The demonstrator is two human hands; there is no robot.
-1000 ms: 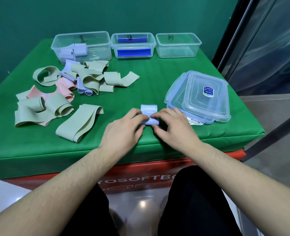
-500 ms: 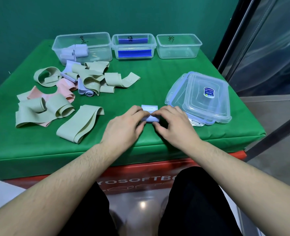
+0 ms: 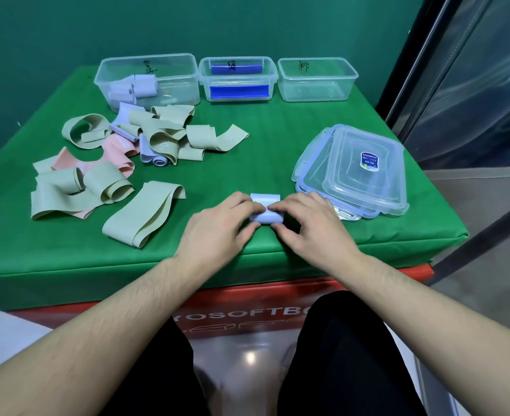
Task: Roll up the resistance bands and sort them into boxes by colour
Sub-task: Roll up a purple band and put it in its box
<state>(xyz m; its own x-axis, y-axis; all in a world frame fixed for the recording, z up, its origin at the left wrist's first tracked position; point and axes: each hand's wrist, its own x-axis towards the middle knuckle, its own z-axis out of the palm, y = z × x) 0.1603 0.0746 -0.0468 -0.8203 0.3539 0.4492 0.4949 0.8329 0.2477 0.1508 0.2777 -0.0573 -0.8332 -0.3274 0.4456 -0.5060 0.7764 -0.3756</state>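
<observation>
Green-covered counter (image 3: 277, 151). Far left: loose pile of sage-green bands (image 3: 76, 190) tangled with pink bands (image 3: 115, 151) and a few lilac ones (image 3: 150, 156); one flat green band (image 3: 145, 216) lies apart, nearer the front edge. Back row, three clear boxes: left box (image 3: 169, 63) holds rolled lilac bands (image 3: 133, 88); middle box (image 3: 238, 63) shows blue strips on its walls; right box (image 3: 316, 63) next to it. Each has a handwritten mark. Front centre: left hand (image 3: 217, 232) and right hand (image 3: 310, 226) meet over a lilac band roll (image 3: 266, 216) lying on the counter near the front edge, fingertips and thumbs curled round it, pinching from both ends. Just right of the hands: stack of clear lids (image 3: 358, 175), blue-trimmed, sticker on top.
</observation>
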